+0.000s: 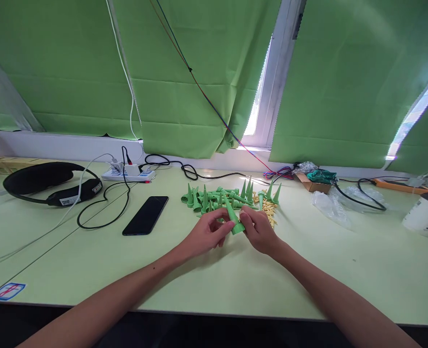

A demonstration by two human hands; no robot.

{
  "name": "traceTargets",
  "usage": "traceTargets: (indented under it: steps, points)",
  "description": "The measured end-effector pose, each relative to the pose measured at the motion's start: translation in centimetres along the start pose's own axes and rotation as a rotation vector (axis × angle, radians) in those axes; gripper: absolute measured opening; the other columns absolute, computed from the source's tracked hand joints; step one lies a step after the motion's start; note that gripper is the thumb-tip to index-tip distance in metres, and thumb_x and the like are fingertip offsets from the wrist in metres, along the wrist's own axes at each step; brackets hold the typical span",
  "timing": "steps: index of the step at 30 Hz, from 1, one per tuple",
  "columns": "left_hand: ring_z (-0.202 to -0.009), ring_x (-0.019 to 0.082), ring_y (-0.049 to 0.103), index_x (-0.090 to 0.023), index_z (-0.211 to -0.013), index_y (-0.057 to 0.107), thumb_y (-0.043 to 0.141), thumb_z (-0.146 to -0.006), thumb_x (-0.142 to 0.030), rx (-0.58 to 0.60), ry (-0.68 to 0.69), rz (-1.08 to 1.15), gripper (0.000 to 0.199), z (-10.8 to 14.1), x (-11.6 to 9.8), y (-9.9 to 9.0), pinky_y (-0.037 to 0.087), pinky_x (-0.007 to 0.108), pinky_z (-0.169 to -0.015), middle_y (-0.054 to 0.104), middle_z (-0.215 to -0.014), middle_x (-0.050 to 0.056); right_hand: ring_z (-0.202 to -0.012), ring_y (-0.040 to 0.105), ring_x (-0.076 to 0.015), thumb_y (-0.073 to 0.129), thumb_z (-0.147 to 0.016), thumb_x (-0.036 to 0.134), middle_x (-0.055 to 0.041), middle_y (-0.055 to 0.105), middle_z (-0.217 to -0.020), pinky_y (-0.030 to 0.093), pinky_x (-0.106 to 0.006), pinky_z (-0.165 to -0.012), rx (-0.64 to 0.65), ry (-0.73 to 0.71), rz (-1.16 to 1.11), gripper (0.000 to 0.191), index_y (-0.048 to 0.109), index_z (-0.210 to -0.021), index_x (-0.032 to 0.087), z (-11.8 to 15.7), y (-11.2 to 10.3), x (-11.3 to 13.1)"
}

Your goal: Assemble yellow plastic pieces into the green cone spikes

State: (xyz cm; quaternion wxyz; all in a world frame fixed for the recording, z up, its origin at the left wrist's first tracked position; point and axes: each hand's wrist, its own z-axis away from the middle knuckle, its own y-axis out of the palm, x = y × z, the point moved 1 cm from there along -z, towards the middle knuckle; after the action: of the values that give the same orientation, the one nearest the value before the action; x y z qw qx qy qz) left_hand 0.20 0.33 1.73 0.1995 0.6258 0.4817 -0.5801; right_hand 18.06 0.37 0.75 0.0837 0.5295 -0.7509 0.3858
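Forearms (126, 290) over desk (228, 295) front edge. Pile of green cones (195, 199) toward back edge. Left hand (207, 234) grips green cone (232, 215) near base; right hand (261, 233) pinches base rim, anything inside fist hidden. Cone between hands, just front of pile, both about equally near; long axis slants away, tip far and slightly left. Looks smooth, tapered, wide-collared. Small tan pieces (271, 208) behind right hand.
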Motion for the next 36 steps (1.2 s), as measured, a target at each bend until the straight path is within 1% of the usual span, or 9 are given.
traceTargets:
  steps: [4,8,10,16,21,26,31,33,36]
  points:
    - [-0.045,0.008,0.043,-0.018,-0.090,0.056,0.058,-0.090,-0.047,-0.055,0.009,-0.105,0.029,0.10,-0.13,0.07,0.036,0.020,-0.046,0.047,-0.051,-0.007,-0.049,0.027,-0.0108,0.033,-0.103,0.036,0.0056,0.030,-0.054,0.024,-0.027,-0.051,-0.005,-0.024,0.029,0.041,0.027,-0.065,0.022,-0.07,0.02,-0.19]
    - [-0.049,0.008,0.043,-0.018,-0.087,0.054,0.063,-0.088,-0.042,-0.112,0.072,-0.155,0.025,0.06,-0.03,0.17,0.035,0.020,-0.048,0.043,-0.057,-0.007,-0.050,0.026,-0.0108,0.033,-0.103,0.034,0.0054,0.029,-0.054,0.023,-0.027,-0.051,0.009,-0.025,0.032,0.042,0.027,-0.064,0.021,-0.09,0.03,-0.18]
    - [-0.052,0.007,0.043,-0.018,-0.089,0.056,0.062,-0.089,-0.040,-0.131,0.114,-0.186,0.023,0.07,0.04,0.24,0.036,0.020,-0.049,0.044,-0.064,-0.005,-0.051,0.026,-0.0109,0.033,-0.104,0.034,0.0051,0.028,-0.054,0.023,-0.027,-0.052,0.021,-0.011,0.033,0.043,0.028,-0.063,0.021,-0.09,0.06,-0.15]
    - [-0.058,0.005,0.043,-0.018,-0.093,0.061,0.059,-0.092,-0.032,-0.142,0.281,-0.308,0.015,0.23,-0.07,0.37,0.040,0.020,-0.051,0.052,-0.097,0.003,-0.050,0.022,-0.0102,0.033,-0.104,0.037,0.0050,0.025,-0.052,0.022,-0.029,-0.052,0.032,0.043,0.036,0.048,0.027,-0.059,0.020,-0.02,0.31,-0.32]
    - [-0.059,0.005,0.045,-0.020,-0.101,0.062,0.056,-0.094,-0.025,-0.138,0.368,-0.358,0.011,0.31,0.23,0.39,0.041,0.020,-0.052,0.053,-0.103,0.004,-0.050,0.022,-0.0095,0.033,-0.103,0.037,0.0048,0.025,-0.051,0.021,-0.029,-0.052,0.027,0.065,0.026,0.048,0.025,-0.059,0.020,-0.03,0.45,-0.25]
    - [-0.061,0.005,0.049,-0.022,-0.109,0.060,0.054,-0.095,-0.024,-0.134,0.364,-0.376,0.016,0.23,0.29,0.48,0.045,0.021,-0.055,0.052,-0.108,0.005,-0.050,0.026,-0.0096,0.034,-0.103,0.038,0.0047,0.029,-0.052,0.023,-0.028,-0.052,-0.004,0.077,-0.012,0.047,0.030,-0.060,0.020,-0.13,0.53,0.03]
    - [-0.057,0.004,0.047,-0.022,-0.108,0.054,0.056,-0.093,-0.026,-0.194,0.309,-0.349,0.016,0.24,-0.05,0.61,0.043,0.021,-0.052,0.052,-0.109,0.004,-0.049,0.033,-0.0097,0.034,-0.103,0.040,0.0041,0.038,-0.052,0.026,-0.027,-0.053,-0.046,0.095,-0.023,0.045,0.035,-0.062,0.020,-0.04,0.54,-0.05]
    - [-0.055,0.005,0.047,-0.022,-0.110,0.050,0.058,-0.091,-0.030,-0.223,0.256,-0.317,0.022,0.28,-0.08,0.62,0.040,0.020,-0.049,0.054,-0.103,0.003,-0.048,0.035,-0.0099,0.033,-0.103,0.041,0.0037,0.040,-0.052,0.027,-0.027,-0.052,-0.074,0.108,-0.044,0.046,0.037,-0.063,0.021,0.04,0.46,-0.09]
    - [-0.053,0.007,0.048,-0.022,-0.109,0.047,0.059,-0.091,-0.036,-0.247,0.151,-0.250,0.026,0.28,-0.06,0.63,0.038,0.019,-0.047,0.054,-0.078,-0.003,-0.047,0.037,-0.0102,0.032,-0.104,0.042,0.0035,0.041,-0.052,0.028,-0.027,-0.051,-0.113,0.110,-0.090,0.046,0.038,-0.064,0.021,0.12,0.30,-0.09]
